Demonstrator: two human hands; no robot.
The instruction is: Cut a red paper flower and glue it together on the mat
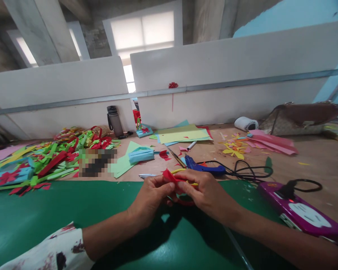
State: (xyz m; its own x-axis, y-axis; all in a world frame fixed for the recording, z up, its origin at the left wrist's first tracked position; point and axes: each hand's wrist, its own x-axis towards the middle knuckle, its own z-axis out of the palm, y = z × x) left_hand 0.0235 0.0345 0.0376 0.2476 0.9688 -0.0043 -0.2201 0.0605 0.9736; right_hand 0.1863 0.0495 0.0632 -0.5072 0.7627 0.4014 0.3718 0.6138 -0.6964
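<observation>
Over the green mat, both hands meet at a small folded piece of red paper [169,175]. My left hand [154,195] pinches it from the left side. From the right, my right hand [201,191] pinches the same piece between thumb and fingers. Partly hidden behind the hands lie scissors with yellow-and-red handles [193,184], their blade [147,176] showing on the left. Just beyond the right hand rests a blue glue gun [204,167]. A small folded blue paper piece [141,155] lies past the left hand.
A purple power strip [304,213] with a black plug stands at right, cables running toward the glue gun. Paper strips [64,157] heap at left, near a dark bottle [115,122]. Farther back are coloured sheets [183,134], yellow scraps [233,151] and a handbag [297,119].
</observation>
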